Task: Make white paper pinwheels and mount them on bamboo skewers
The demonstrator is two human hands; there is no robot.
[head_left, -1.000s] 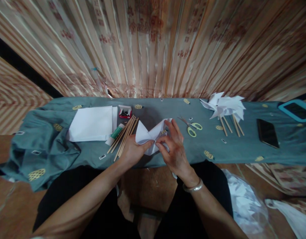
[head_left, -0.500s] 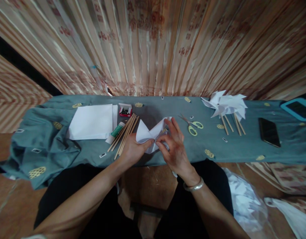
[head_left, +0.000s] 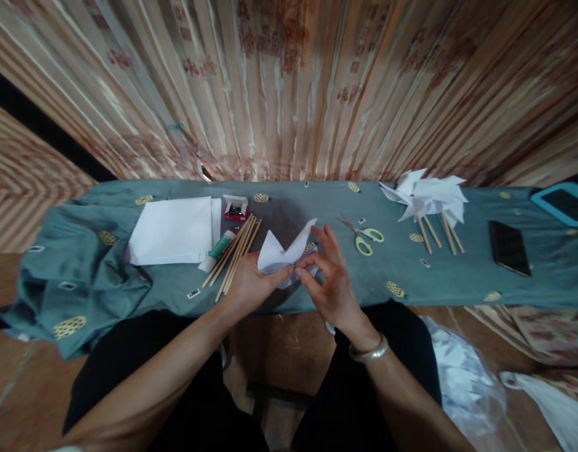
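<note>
A partly folded white paper pinwheel [head_left: 275, 252] is held over the near half of the table, its points curling upward. My left hand [head_left: 251, 280] grips it from the left, the thumb pressed near its centre. On the other side, my right hand [head_left: 330, 273] pinches the paper close to that thumb with thumb and index finger, while its other fingers are raised. Anything small between the fingertips is hidden. Wooden sticks [head_left: 236, 257] lie just left of my left hand, with a green and white glue tube [head_left: 219, 248] alongside. Green-handled scissors [head_left: 364, 242] lie open beyond my right hand.
White paper sheets [head_left: 171, 231] are stacked at the left. A small red box [head_left: 236, 208] holds dark pins. Finished pinwheels on sticks [head_left: 427, 198], a black phone [head_left: 509, 248] and a blue-framed device [head_left: 564, 204] are on the right. A plastic bag of white paper [head_left: 467, 376] sits below.
The right-hand flap of paper has slipped free of my right hand's raised fingers and stands up more steeply. My right hand has shifted slightly; both hands stay at the paper's centre.
</note>
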